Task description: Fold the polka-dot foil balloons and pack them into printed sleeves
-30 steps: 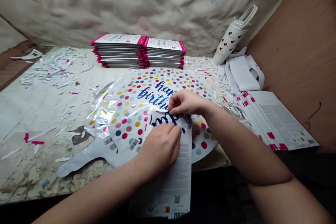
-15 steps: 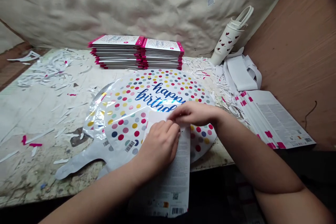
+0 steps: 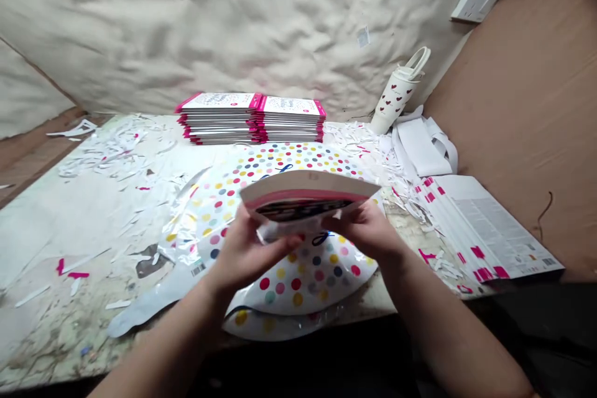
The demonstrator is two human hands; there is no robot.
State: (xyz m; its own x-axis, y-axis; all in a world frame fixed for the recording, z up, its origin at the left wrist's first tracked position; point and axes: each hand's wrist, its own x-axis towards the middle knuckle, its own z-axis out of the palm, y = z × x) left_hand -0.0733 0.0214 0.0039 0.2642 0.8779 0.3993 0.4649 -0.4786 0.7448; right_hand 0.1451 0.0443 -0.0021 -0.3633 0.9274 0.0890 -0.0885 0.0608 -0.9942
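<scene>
A printed paper envelope (image 3: 312, 181) is held up with its mouth gaping toward me; the inside looks dark. My left hand (image 3: 245, 255) grips its left side, the thumb stretched along the lower edge. On the opposite side my right hand (image 3: 368, 230) is closed on the envelope, its fingers partly blurred. Beneath both hands a flat, uninflated foil balloon (image 3: 308, 277) with coloured dots and blue lettering lies on the table, in part covered by the envelope. Its pale tail (image 3: 140, 308) reaches out to the left.
Two stacks of pink-edged packets (image 3: 219, 118) stand at the back. A white tumbler (image 3: 394, 99) with hearts leans near the right wall, beside a roll of white paper strip (image 3: 422, 146). More flat printed envelopes (image 3: 489, 224) lie at right. Paper scraps (image 3: 100, 152) litter the table (image 3: 125, 217).
The envelope has been lifted from hanging over the table's front edge and turned so its mouth faces me. My hands have moved apart to its two sides. The view has tilted up slightly.
</scene>
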